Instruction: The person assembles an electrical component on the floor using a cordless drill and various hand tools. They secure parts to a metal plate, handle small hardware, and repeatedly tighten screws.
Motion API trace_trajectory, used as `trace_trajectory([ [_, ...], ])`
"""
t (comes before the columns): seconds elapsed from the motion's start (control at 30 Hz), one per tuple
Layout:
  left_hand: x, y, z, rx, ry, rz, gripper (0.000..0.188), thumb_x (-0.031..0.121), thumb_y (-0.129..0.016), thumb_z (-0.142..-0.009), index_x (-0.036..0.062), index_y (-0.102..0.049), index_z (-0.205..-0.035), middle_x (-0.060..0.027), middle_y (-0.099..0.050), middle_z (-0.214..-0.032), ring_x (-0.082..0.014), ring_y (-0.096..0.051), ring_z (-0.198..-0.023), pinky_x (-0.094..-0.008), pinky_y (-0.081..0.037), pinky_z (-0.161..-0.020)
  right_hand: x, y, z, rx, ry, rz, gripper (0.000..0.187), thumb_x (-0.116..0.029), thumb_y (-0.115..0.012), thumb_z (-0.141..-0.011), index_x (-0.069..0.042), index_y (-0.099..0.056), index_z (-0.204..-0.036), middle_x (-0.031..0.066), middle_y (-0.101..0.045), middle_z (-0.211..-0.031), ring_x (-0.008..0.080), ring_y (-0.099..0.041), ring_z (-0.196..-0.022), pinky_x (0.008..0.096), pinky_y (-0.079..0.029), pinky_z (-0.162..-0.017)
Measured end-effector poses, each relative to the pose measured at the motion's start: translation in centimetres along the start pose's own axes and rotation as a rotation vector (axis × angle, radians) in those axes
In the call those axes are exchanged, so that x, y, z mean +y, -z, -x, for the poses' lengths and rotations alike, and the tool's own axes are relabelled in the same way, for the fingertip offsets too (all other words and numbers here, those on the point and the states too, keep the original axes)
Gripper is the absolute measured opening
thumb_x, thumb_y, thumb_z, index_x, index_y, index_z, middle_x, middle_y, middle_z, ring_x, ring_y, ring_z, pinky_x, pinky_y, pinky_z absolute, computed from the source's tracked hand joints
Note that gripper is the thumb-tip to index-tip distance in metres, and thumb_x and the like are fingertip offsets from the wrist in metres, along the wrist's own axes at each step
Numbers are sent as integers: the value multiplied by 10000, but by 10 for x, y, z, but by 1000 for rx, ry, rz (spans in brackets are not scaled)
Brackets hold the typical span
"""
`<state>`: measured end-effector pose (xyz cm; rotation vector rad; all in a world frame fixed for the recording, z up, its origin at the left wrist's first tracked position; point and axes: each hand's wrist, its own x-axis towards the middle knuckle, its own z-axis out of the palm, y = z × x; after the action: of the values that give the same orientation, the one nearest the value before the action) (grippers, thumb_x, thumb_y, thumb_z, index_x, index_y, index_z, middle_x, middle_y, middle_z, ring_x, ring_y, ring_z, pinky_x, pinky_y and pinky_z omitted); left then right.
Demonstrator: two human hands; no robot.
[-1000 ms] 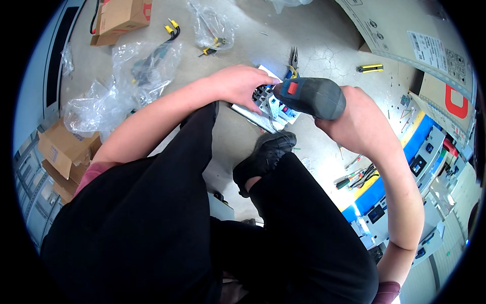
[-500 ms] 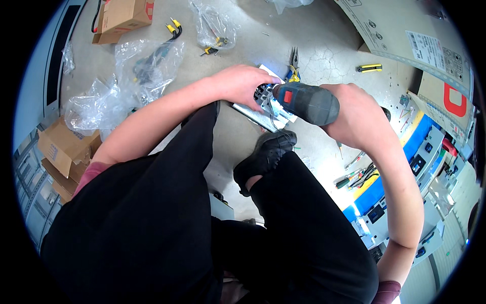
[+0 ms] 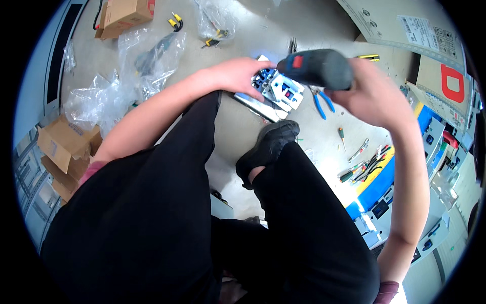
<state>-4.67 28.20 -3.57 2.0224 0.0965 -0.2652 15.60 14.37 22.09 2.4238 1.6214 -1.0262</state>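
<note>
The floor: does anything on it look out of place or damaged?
Just untidiness: crumpled bags lie loose toward the left, and pliers and a screwdriver lie out on the right rather than stored. I see no clear spill or damage, though the drill hides part of the pliers.

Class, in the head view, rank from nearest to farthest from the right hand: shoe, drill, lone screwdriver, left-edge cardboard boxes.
1. Drill: in the right hand.
2. Lone screwdriver: lower in view, slightly left.
3. Shoe: further left.
4. Cardboard boxes: far left.

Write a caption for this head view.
Left hand on a small assembly, right hand holding a dark power tool, blue-handled pliers nearby.
</note>
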Motion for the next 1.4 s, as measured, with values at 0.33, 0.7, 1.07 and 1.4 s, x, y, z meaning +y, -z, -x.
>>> trace_trajectory([
  [0.33,-1,17,82,74,402,1612,653,-55,-515,-824,-126,-482,-1473,-302,-607,-1336,-386,-643,-1258,-423,-529,-1146,-8,-18,62,17,-271,-603,327,-215,-809,-877,-35,-725,-1136,52,-716,-905,146,-668,-756,309,-548,-737],
  [0.7,21,15,88,-74,290,1445,678,-195,-575,-861,-110,-441,-1521,-349,-561,-1474,-419,-615,-1365,-434,-522,-1191,-29,-42,72,-102,-414,-829,320,-218,-809,-864,-41,-742,-1121,-1,-679,-850,90,-602,-666,274,-508,-666],
  [1.07,13,4,77,42,404,1241,494,70,-613,-1071,-116,-465,-1504,-302,-662,-1371,-359,-698,-1254,-387,-585,-1090,-9,-43,68,-7,-378,-907,323,-186,-798,-888,-53,-748,-1178,2,-683,-850,85,-573,-644,261,-486,-648],
  [1.4,12,-12,41,272,419,808,304,216,-801,-978,-7,-802,-1185,-117,-810,-1095,-144,-734,-955,-295,-569,-903,7,-39,63,-60,-456,-761,364,-237,-820,-883,-52,-742,-1186,16,-713,-906,89,-630,-690,273,-534,-700],
])
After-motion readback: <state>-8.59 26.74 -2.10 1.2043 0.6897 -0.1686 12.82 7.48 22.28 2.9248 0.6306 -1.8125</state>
